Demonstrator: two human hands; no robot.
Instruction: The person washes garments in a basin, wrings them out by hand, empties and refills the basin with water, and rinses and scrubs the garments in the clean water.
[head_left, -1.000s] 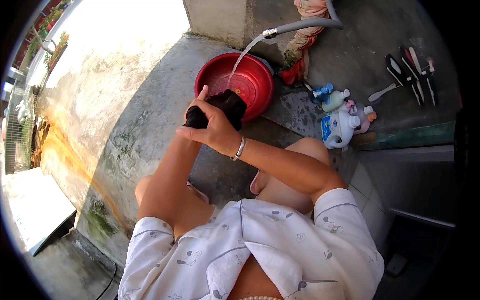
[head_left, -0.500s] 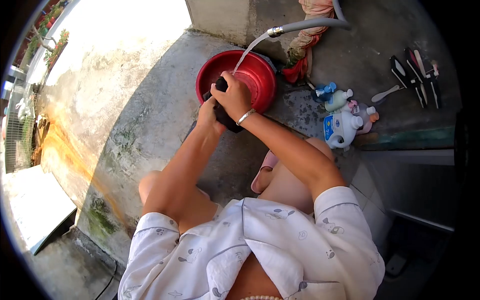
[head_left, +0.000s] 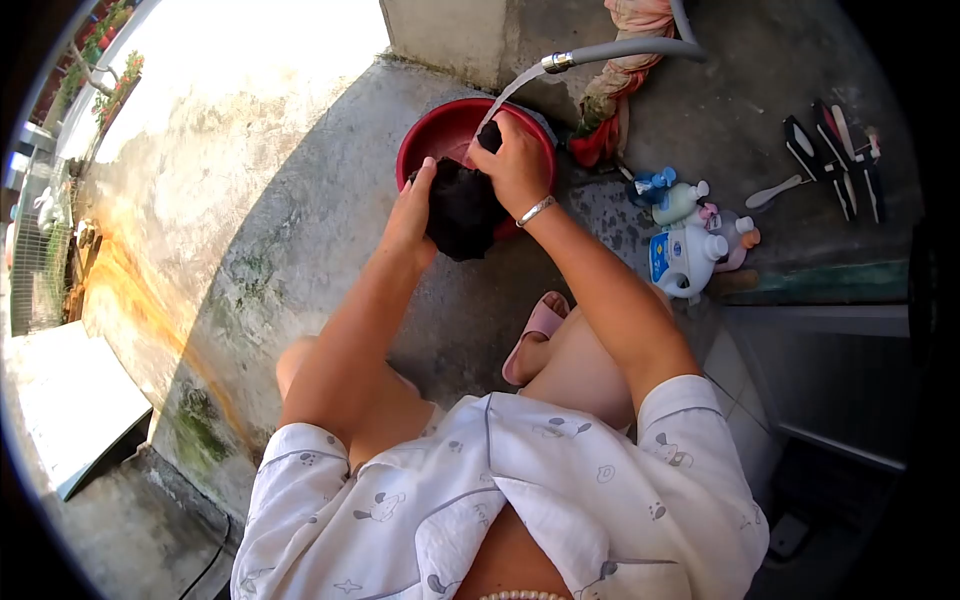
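Observation:
A dark, wet-looking cloth [head_left: 462, 215] is stretched between my two hands over the near rim of a red plastic basin [head_left: 425, 133]. My left hand [head_left: 411, 212] grips its left side, the thumb on top. My right hand [head_left: 517, 167] is closed round its upper right part, and a dark bunch of it pokes out past the fingers. Water pours from a grey hose [head_left: 620, 48] with a metal end, falling into the basin right beside my right hand. The cloth's exact kind cannot be made out.
Several detergent bottles [head_left: 683, 258] stand right of the basin. Beyond them lie a white brush [head_left: 775, 191] and dark-handled tools [head_left: 835, 150]. A twisted cloth [head_left: 612, 95] hangs behind the basin beneath the hose. A white board [head_left: 75, 400] lies at the lower left.
My hands have moved apart, and the bunched dark cloth has spread open between them. My right hand has shifted right and up, nearer the water stream.

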